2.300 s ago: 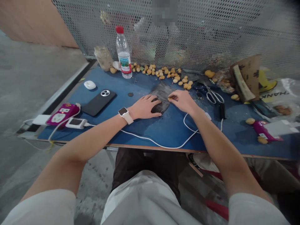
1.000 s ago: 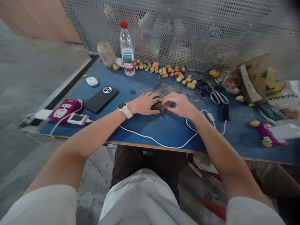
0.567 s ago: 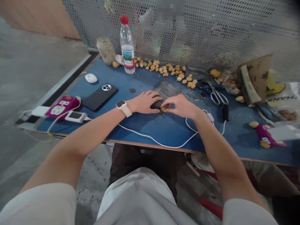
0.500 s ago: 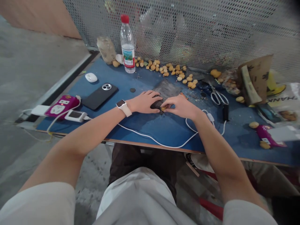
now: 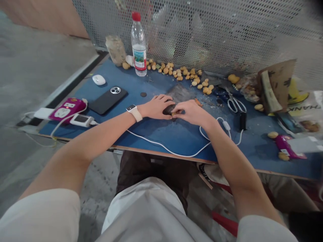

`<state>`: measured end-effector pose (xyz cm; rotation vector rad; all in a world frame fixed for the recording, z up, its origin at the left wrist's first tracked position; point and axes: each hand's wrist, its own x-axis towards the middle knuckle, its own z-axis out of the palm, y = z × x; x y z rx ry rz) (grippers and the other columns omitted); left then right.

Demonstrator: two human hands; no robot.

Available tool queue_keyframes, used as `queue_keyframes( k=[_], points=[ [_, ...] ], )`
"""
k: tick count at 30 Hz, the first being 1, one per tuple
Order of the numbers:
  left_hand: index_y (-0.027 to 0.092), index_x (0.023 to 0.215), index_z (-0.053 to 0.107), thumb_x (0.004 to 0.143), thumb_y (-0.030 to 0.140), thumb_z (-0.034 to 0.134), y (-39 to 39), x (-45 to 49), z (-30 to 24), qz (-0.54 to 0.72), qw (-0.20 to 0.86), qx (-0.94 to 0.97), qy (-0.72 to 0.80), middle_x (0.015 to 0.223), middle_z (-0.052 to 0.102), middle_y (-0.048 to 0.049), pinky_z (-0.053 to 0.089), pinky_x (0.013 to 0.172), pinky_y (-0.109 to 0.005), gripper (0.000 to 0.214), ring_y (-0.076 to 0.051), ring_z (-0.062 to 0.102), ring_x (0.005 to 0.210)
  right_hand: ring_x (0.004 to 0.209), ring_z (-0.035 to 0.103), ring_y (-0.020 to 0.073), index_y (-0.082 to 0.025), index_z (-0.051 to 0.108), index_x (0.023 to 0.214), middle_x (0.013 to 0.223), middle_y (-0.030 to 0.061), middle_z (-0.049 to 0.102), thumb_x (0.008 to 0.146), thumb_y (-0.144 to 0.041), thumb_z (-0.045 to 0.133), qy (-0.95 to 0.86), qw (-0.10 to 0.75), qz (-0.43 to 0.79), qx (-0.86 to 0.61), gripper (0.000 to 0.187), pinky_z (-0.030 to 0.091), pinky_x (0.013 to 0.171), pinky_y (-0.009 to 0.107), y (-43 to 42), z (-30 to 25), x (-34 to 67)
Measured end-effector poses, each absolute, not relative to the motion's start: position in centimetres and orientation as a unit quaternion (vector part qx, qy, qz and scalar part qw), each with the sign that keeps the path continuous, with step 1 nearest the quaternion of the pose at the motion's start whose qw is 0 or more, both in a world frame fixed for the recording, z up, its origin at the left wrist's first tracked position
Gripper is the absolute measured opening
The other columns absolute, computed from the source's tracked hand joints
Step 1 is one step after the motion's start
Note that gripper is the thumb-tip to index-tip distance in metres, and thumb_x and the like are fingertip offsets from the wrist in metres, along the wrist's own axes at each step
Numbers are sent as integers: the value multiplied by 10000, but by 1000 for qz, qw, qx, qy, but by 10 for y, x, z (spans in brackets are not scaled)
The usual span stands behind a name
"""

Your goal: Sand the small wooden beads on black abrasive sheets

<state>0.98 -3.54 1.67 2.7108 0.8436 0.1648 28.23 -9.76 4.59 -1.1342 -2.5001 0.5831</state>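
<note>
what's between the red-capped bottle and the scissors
In the head view, a scattered row of small yellowish round pieces, then some dark material nearer the scissors.

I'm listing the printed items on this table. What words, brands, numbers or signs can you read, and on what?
"THANK": on the plastic bag at the right.
Bottle label: small print, too blurred to read.
Left purple power strip: markings too small to read.
Anything else: nothing legible.
</note>
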Motion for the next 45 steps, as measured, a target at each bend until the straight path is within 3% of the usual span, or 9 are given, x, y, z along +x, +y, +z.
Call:
queue_keyframes(
  k=[5,12,18,21,27,38,45],
  points=[
    [244,1829,700,1112,822,687,-35,10,20,50,150,941,299,2032,525,-223,360,1562,-755,921,-553,419,1876,1159,883,347,-243,959,1102,1214,127,974,1116,-165,859,-880,199,156,-403,127,632,1106,475,-87,36,265],
    [244,1979,542,1122,866,654,-38,7,28,21,148,948,282,2094,452,-219,334,1580,-749,1065,-545,377,1910,1051,909,313,-274,1000,1139,1140,79,984,1100,-206,888,-889,169,198,-376,136,653,1046,441,-99,41,294],
    [226,1871,660,1138,861,618,-39,7,31,17,151,946,285,2087,463,-221,341,1581,-735,971,-532,359,1928,1335,858,400,-297,1016,1280,1365,145,971,1199,-244,783,-895,199,143,-372,253,658,1223,607,-87,23,280],
    [244,1878,666,1131,886,610,-38,7,32,10,158,946,283,2113,426,-206,328,1588,-744,986,-534,333,1944,1301,857,380,-294,1021,1293,1417,163,926,1208,-237,763,-900,199,152,-357,277,682,1185,577,-92,24,280],
    [298,2016,502,1123,888,625,-39,7,34,1,163,943,292,2146,381,-165,288,1608,-738,1078,-534,301,1957,1283,874,394,-291,1015,1365,1318,153,955,1191,-221,800,-900,161,142,-380,285,664,1199,575,-102,38,296],
    [320,2016,502,1158,882,605,-38,6,31,2,165,943,288,2145,381,-149,285,1610,-727,1031,-529,287,1958,1086,892,343,-275,977,1312,1281,123,967,1159,-252,819,-879,201,156,-404,221,676,1099,513,-95,28,304],
    [298,1991,540,1149,879,615,-36,5,29,8,166,944,286,2135,401,-163,297,1608,-716,1026,-518,301,1956,1315,836,412,-302,992,1384,1414,161,923,1181,-269,768,-887,205,142,-389,304,657,1239,629,-94,25,302]
  ],
)
